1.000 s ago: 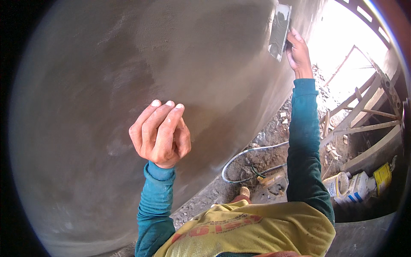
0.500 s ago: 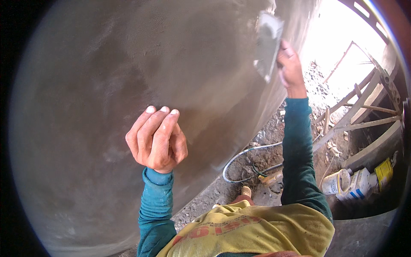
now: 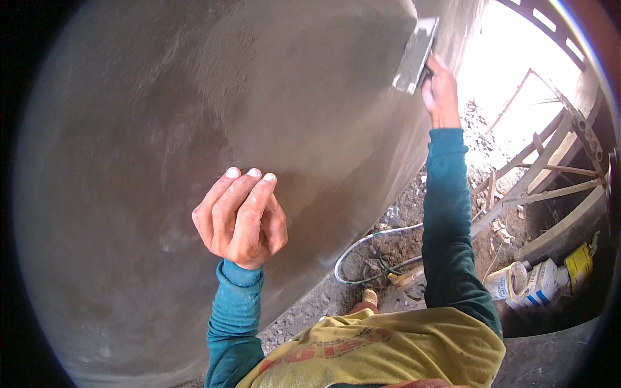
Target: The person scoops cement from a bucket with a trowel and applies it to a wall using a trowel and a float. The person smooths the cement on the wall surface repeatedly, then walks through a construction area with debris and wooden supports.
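Red lettering (image 3: 372, 337) (bent by folds) on a yellow shirt (image 3: 427, 346), print on white bucket (image 3: 499, 284), print on white package (image 3: 541, 283)

From right hand (image 3: 442, 94): plastered wall (image 3: 168, 142) barred 9 o'clock; strutted frame (image 3: 553, 193) stood at 4, well apart; bright gap (image 3: 508, 52) at 2 lay open.

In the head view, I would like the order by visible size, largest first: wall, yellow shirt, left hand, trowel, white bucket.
1. Wall
2. Yellow shirt
3. Left hand
4. Trowel and white bucket: too alike to rank.
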The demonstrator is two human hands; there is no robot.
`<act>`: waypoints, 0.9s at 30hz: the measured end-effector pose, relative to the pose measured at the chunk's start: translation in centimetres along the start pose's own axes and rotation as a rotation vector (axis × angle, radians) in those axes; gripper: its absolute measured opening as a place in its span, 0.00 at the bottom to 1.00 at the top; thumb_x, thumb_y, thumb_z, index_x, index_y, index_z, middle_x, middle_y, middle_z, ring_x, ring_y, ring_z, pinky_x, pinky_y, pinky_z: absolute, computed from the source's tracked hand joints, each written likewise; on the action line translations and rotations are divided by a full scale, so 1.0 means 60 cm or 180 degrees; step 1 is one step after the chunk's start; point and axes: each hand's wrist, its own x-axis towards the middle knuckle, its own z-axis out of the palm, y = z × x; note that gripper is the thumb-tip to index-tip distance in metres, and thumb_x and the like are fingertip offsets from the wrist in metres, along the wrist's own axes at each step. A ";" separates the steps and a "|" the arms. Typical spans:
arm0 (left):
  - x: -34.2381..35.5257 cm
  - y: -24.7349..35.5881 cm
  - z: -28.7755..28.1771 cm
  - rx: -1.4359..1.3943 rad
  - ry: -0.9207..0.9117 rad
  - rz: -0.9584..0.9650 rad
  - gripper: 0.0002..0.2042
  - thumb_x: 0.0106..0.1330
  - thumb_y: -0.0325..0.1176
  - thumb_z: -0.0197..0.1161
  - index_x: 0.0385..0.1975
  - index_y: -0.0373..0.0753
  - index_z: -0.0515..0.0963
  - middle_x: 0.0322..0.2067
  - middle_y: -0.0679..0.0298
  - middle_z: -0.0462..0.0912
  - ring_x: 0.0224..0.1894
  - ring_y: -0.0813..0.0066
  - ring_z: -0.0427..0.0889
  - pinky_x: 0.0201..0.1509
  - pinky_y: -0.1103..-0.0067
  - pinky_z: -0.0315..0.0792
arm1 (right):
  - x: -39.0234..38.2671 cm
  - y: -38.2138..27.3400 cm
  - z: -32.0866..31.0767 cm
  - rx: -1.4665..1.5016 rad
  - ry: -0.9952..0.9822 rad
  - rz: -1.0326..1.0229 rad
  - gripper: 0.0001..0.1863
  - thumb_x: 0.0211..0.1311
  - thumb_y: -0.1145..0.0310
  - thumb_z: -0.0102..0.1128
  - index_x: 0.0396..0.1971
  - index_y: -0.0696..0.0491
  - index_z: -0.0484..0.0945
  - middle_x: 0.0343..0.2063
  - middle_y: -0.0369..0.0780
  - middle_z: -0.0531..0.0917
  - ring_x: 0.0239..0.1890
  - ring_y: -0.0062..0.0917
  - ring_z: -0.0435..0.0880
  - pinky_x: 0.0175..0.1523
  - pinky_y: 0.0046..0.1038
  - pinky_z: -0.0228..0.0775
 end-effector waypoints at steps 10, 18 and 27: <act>0.004 -0.003 -0.006 -0.0088 -0.0019 -0.0028 0.17 0.46 0.20 0.69 0.37 0.45 0.89 0.37 0.68 0.89 0.48 0.67 0.85 0.55 0.75 0.74 | 0.065 -0.096 -0.007 -0.0502 -0.0229 -0.0375 0.24 0.77 0.72 0.49 0.68 0.63 0.67 0.63 0.44 0.78 0.66 0.28 0.73 0.73 0.29 0.59; -0.001 -0.007 0.001 0.0034 -0.0008 -0.0010 0.15 0.46 0.23 0.69 0.36 0.46 0.90 0.37 0.69 0.89 0.48 0.68 0.86 0.52 0.75 0.72 | -0.033 0.006 -0.041 0.0222 0.0126 0.0223 0.20 0.76 0.75 0.48 0.63 0.65 0.72 0.58 0.45 0.82 0.58 0.27 0.82 0.67 0.25 0.72; 0.007 0.003 0.003 -0.0046 -0.0042 -0.0053 0.16 0.45 0.24 0.69 0.35 0.47 0.90 0.37 0.71 0.89 0.48 0.68 0.86 0.50 0.76 0.71 | 0.062 -0.035 0.011 -0.0164 0.0094 -0.0260 0.24 0.78 0.69 0.54 0.66 0.67 0.70 0.62 0.43 0.79 0.63 0.27 0.77 0.70 0.26 0.66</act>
